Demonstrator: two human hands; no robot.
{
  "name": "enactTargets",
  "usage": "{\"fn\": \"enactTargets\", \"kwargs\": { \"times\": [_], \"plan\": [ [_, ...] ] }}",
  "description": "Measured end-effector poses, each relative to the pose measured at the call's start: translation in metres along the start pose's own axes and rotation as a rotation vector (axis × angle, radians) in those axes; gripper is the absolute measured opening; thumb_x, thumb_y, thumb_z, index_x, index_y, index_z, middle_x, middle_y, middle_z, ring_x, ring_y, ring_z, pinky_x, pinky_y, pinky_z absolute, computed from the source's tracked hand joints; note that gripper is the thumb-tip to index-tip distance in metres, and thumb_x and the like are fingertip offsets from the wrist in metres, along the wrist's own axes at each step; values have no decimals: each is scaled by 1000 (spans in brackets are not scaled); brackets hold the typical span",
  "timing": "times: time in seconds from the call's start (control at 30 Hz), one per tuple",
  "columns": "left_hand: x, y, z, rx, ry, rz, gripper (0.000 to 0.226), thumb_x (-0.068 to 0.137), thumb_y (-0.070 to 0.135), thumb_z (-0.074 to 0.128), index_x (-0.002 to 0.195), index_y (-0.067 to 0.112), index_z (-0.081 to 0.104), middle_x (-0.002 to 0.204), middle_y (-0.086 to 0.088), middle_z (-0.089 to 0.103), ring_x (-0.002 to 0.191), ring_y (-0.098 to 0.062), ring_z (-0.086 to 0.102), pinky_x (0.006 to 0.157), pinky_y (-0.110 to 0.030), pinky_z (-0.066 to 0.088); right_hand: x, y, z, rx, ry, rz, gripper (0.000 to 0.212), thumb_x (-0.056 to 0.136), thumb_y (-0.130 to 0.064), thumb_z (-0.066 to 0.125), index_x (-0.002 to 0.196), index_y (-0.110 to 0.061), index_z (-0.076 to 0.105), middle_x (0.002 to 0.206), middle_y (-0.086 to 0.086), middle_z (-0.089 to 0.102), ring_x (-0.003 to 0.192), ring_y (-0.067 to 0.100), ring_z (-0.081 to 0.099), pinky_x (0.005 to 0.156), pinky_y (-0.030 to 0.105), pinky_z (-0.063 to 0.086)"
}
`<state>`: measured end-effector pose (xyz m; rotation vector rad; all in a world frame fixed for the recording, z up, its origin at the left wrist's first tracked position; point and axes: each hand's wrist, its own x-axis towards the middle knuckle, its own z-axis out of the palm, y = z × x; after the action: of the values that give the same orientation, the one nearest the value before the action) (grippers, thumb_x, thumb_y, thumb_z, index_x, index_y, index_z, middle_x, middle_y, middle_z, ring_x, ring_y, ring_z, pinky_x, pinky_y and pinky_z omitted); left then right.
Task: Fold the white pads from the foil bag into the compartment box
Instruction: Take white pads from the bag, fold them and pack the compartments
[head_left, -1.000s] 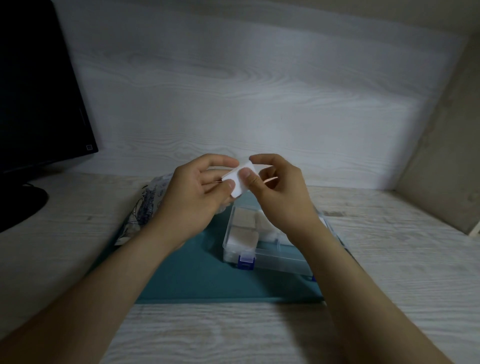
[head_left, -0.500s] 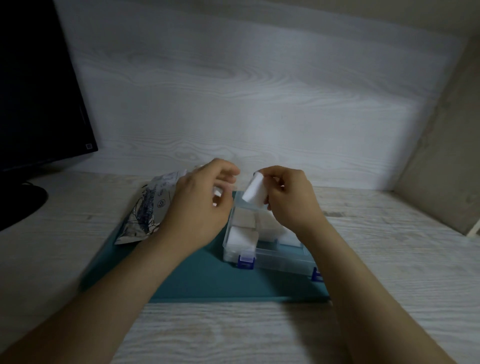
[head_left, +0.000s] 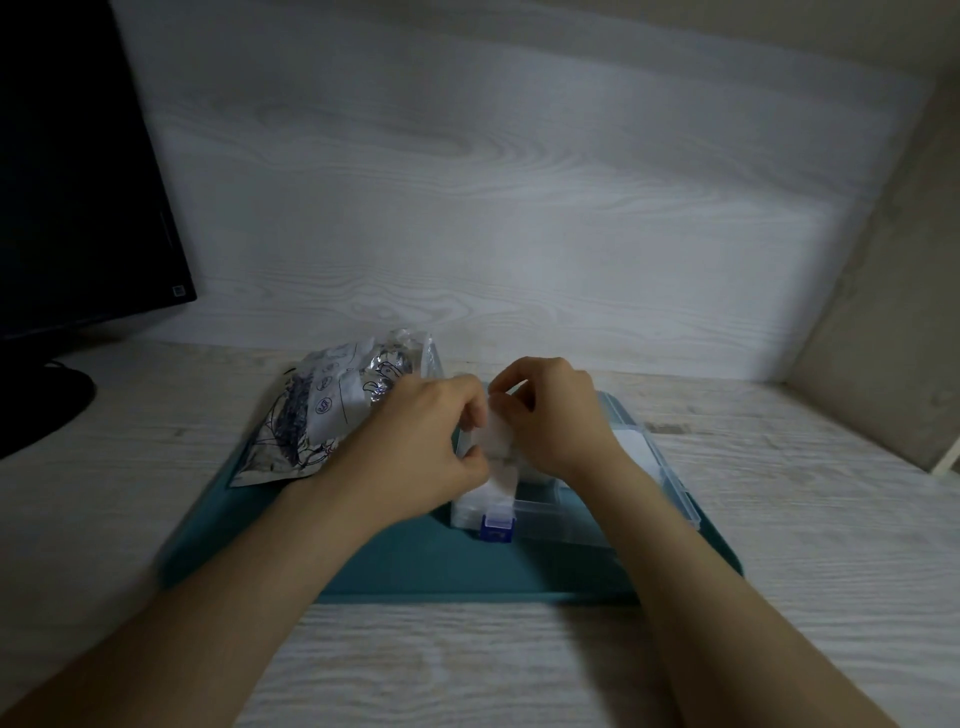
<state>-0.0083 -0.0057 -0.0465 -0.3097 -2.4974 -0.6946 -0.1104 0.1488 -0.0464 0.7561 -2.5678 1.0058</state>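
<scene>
Mat (head_left: 415, 561); pad (head_left: 500, 441) half-hidden: left hand (head_left: 421, 452), right hand (head_left: 558, 421)

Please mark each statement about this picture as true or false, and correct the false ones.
1. The foil bag lies to the right of the compartment box. False: it lies to the left of the box, partly on the teal mat.
2. The left hand and the right hand both pinch a white pad over the box. True.
3. The compartment box stands on the teal mat. True.
4. The latch on the front of the box is red. False: it is blue.
5. A dark monitor stands at the far left of the desk. True.
</scene>
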Motion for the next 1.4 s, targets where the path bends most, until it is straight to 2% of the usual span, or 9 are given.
{"fn": "enactTargets", "kwargs": {
  "times": [0.27,0.33,0.47,0.6,0.7,0.8,0.93,1.27,1.4],
  "plan": [
    [5,-12,-5,160,357,86,20,85,1,69,93,19,69,96,8,64,73,-12,56,62,-37,55,-2,-5,3,-173,-81,-73,8,96,-19,72,97,-18,80,89,-4,73,88,17,63,74,19,45],
    [6,-18,-6,219,400,82,23,83,-3,65,96,16,70,101,5,63,86,-16,57,67,-39,55,-3,-7,2,-193,-107,-94,10,96,-19,73,97,-18,83,92,-3,75,86,14,61,70,13,41],
    [8,-29,-4,254,425,74,27,83,-3,61,103,13,70,111,-2,63,104,-26,56,89,-45,50,0,-5,9,-317,-111,-117,17,99,-32,68,97,-26,84,100,1,70,104,26,55,91,38,45],
    [9,-41,-1,235,413,-120,41,93,30,57,129,11,62,141,-10,59,131,-33,53,111,-50,42,-6,-10,8,-376,-148,-29,43,104,-33,51,65,-18,60,75,-3,48,94,31,42,83,40,32],
    [9,-45,0,214,278,-320,76,89,62,52,149,15,43,153,-10,49,142,-33,44,117,-61,34,-10,-20,10,-348,-5,-59,31,103,-30,49,75,-23,60,80,-4,59,97,29,47,83,41,30],
    [7,-43,-2,97,225,-447,86,89,57,64,156,13,34,154,-15,48,139,-37,47,112,-49,40,-9,-29,16,-259,-14,-103,31,100,-29,52,130,-26,62,118,-2,70,116,28,51,91,43,32],
    [5,-39,-10,32,241,-492,85,80,62,43,150,15,40,145,-16,60,127,-40,57,101,-44,48,-12,-42,21,-196,-162,-154,66,87,-30,64,150,-28,45,137,-5,62,134,24,41,101,45,26],
    [2,-35,-16,-46,270,-466,53,83,48,38,127,21,50,112,-10,70,98,-33,61,88,-46,53,-11,-46,30,-201,-120,-198,26,101,-24,57,122,-32,68,107,-9,71,114,25,53,89,39,26],
    [3,-35,-15,-44,286,-459,48,87,44,38,125,18,51,115,-13,70,99,-36,61,90,-48,51,-8,-44,26,34,-9,-145,21,91,-23,54,102,-26,71,93,-6,74,98,26,67,90,43,48]
  ]
}}
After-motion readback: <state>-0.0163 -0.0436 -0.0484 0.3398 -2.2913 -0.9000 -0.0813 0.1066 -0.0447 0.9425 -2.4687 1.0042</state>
